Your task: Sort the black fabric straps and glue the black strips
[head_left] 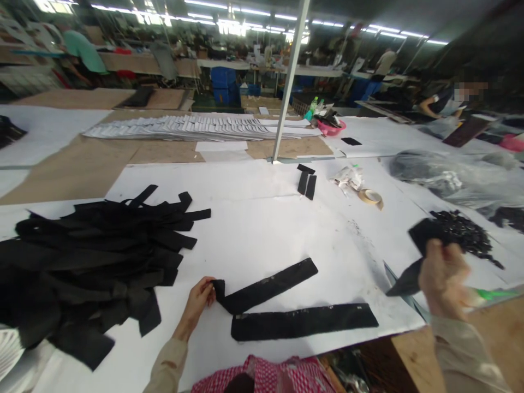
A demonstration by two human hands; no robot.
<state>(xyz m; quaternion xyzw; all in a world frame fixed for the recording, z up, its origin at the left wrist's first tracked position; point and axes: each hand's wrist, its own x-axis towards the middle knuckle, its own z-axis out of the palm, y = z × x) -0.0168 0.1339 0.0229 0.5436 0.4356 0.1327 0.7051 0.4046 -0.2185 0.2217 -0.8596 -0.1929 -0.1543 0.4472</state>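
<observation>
1. Left hand [202, 290], at 7 o'clock from centre of view: grip together, clamped on end of near strip [270, 285]; bent close to fingers, then lying along the table [254, 224], rising slightly to the right.
2. Right hand [444, 273], between 3 and 4 o'clock: blurred, grip closed on dark piece [409, 275], held bent, with one part pointing up and another down-left; just beside the hand, at its 4 o'clock, a green thing [493, 295]; cannot tell if held.
3. At 6 o'clock, toward 5: flat strip [303, 322], black, lying level under the near strip.
4. At 8 to 9 o'clock: big loose pile of black strips [98, 256], many ends sticking out.
5. At 3 o'clock, near centre: three short black pieces [311, 187]; farther right, crumpled wrap [347, 179] and tape roll [370, 197]; more right, a bit lower, heap of small dark parts [466, 234].
6. At 10 o'clock: long row of white sheets [184, 129]; at 2 o'clock, pink bowl [331, 129] with dark things inside.
</observation>
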